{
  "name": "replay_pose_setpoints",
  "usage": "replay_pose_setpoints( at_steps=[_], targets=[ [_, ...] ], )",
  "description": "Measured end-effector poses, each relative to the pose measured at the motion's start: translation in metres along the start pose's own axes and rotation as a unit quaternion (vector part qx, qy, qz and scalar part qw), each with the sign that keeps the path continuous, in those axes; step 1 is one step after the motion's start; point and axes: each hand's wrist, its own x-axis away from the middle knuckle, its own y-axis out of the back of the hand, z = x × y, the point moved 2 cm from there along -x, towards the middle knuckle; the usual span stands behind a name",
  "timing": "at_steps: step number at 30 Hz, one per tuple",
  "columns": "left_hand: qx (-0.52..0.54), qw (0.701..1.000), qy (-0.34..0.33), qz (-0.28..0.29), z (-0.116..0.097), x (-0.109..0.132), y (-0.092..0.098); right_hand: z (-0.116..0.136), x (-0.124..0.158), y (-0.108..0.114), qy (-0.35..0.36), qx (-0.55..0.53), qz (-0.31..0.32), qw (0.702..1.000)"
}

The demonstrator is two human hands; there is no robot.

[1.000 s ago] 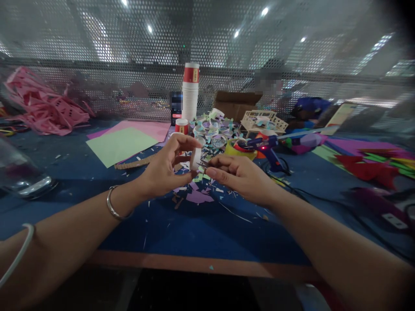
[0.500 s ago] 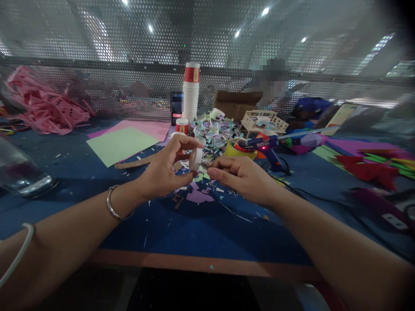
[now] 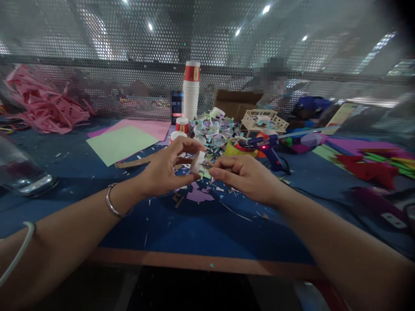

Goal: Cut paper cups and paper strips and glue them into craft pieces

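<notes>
My left hand (image 3: 167,166) holds a short, round white piece (image 3: 197,162), like the cut-off base of a paper cup, on edge between thumb and fingers. Close to its right side is my right hand (image 3: 241,175), thumb and fingers pinched together. Something thin and small shows at those fingertips, too small to make out. Below and behind both hands lie purple paper scraps (image 3: 200,194) and other cuttings. A pile of decorated paper rings (image 3: 216,129) stands just beyond.
Behind the pile rise stacked paper cups (image 3: 191,93). To the right are a yellow tape roll (image 3: 235,149), a glue gun (image 3: 269,149) with its red light lit, and a cable. Coloured sheets (image 3: 126,142) and a clear container (image 3: 24,172) lie left. The table edge (image 3: 207,261) is near me.
The white piece has shifted slightly to the right and tilted in my left hand. My right hand stays pinched close beside it.
</notes>
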Motion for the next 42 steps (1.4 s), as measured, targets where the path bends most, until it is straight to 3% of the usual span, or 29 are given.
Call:
replay_pose_setpoints(
  at_steps=[17, 28, 42],
  targets=[
    [-0.102, 0.994, -0.032, -0.026, -0.003, -0.002, 0.005, -0.008, 0.001, 0.000, -0.053, -0.073, 0.016, 0.996],
    [-0.016, 0.999, 0.008, -0.040, 0.000, 0.000, -0.001, -0.006, 0.001, 0.001, -0.065, -0.092, 0.009, 0.994],
    [-0.017, 0.998, 0.010, -0.068, 0.004, 0.000, -0.002, -0.007, -0.001, -0.001, -0.048, -0.048, 0.017, 0.998]
  ],
)
